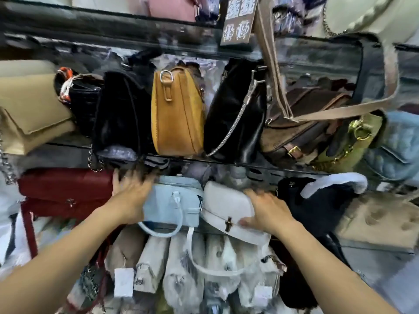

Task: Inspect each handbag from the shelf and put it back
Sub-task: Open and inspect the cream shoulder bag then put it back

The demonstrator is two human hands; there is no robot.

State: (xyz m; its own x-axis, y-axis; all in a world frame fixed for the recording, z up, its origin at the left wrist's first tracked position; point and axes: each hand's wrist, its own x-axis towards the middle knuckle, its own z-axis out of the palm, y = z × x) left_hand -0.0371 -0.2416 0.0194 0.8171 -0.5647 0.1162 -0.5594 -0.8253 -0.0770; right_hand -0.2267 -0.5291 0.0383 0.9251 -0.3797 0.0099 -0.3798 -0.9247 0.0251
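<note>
Several wrapped bags (181, 279) are lying nearest, below the hands. On the shelf above them, the left hand (131, 196) is pressing against the left end of the blue bag (174, 205), with its fingers stretched and blurred. Just beside it, the right hand (267, 209) is gripping the white bag (224, 207), thumb on its front. Farther up, a mustard bag (176, 114) is standing.

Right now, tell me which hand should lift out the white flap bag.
Right. The right hand holds the white flap bag, thumb on its front near the clasp. The left hand presses the left side of the light blue handbag, one bag away.
</note>
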